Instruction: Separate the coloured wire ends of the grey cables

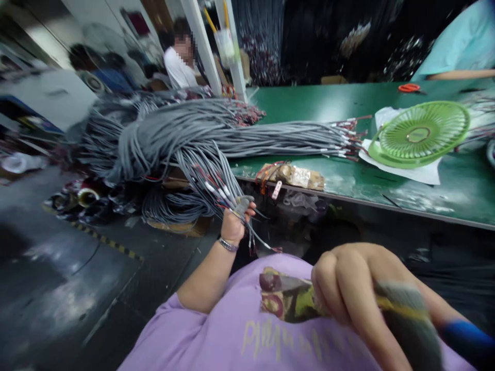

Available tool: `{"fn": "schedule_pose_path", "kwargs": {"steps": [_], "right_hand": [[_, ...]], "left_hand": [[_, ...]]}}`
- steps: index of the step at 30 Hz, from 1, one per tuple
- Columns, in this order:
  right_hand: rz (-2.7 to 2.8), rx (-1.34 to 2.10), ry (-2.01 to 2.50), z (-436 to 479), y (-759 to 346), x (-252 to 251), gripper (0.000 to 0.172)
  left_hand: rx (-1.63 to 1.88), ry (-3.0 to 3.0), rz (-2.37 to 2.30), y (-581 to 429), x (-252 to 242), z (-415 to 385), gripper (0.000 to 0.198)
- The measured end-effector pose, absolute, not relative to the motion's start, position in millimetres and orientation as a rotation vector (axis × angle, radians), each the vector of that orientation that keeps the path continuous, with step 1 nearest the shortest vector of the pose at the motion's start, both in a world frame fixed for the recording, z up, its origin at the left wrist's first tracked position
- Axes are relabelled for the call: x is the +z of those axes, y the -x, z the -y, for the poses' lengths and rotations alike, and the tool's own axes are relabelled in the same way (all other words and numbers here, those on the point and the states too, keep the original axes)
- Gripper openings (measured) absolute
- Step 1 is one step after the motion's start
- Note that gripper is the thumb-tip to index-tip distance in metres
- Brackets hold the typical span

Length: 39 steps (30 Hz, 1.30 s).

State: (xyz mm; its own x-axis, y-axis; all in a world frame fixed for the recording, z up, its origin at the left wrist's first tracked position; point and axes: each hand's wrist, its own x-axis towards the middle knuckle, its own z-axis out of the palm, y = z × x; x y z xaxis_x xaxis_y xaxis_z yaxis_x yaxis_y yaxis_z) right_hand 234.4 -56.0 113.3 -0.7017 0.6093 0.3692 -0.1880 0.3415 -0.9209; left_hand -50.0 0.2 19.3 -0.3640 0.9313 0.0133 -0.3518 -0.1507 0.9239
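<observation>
My left hand (pixel 233 225), with a bracelet on its wrist, is closed around the ends of a bundle of grey cables (pixel 211 165). White-sleeved ends and thin red wires show above the hand, and a few cable ends hang below it. A grey covering with a yellow edge shows at its fingers. Close to the camera, my right hand (pixel 356 281) is curled in front of the lilac shirt. A grey piece with a yellow band (pixel 410 314) shows at its thumb side. Whatever its fingers may hold is hidden.
A large pile of grey cables (pixel 154 129) spreads over the green table (pixel 309 100). A green fan grille (pixel 425 131) lies on white paper at the right, with orange-handled scissors (pixel 409 88) behind it. A taped brown bundle (pixel 297 176) sits at the front edge. Other people are beyond.
</observation>
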Motion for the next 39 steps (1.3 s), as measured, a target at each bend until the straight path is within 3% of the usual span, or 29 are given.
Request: {"fn": "schedule_pose_path", "kwargs": {"steps": [2, 4, 6, 10, 19, 27, 32, 39], "right_hand": [[1.652, 1.680, 0.370, 40.3, -208.4, 111.2, 0.061], [1.473, 1.624, 0.418, 22.0, -183.3, 102.5, 0.039], [1.408, 1.549, 0.564, 4.1, -163.1, 89.2, 0.028], [1.426, 1.531, 0.652, -16.5, -141.9, 61.9, 0.028], [1.765, 1.269, 0.676, -20.0, -129.7, 46.5, 0.020], [1.949, 1.009, 0.634, -30.9, -117.4, 52.5, 0.014], [2.060, 0.920, 0.752, -33.1, -105.6, 34.1, 0.009], [2.327, 0.477, 1.021, -37.8, -82.3, 27.2, 0.010]], "left_hand": [[1.585, -0.919, -1.184, 49.8, 20.5, 2.8, 0.041], [1.446, -1.102, -1.220, 50.1, 20.9, 4.4, 0.044], [1.289, -1.274, -1.193, 50.8, 21.4, 4.9, 0.045], [1.128, -1.476, -1.139, 51.3, 23.3, 2.3, 0.042], [1.343, -1.119, -1.198, 43.0, 20.9, -11.6, 0.042], [1.499, -0.710, -0.936, 59.7, 80.0, -25.8, 0.049], [1.522, -0.595, -0.845, 59.6, 96.0, -27.8, 0.036], [1.605, -0.659, -0.888, 40.0, 81.5, -27.9, 0.022]]}}
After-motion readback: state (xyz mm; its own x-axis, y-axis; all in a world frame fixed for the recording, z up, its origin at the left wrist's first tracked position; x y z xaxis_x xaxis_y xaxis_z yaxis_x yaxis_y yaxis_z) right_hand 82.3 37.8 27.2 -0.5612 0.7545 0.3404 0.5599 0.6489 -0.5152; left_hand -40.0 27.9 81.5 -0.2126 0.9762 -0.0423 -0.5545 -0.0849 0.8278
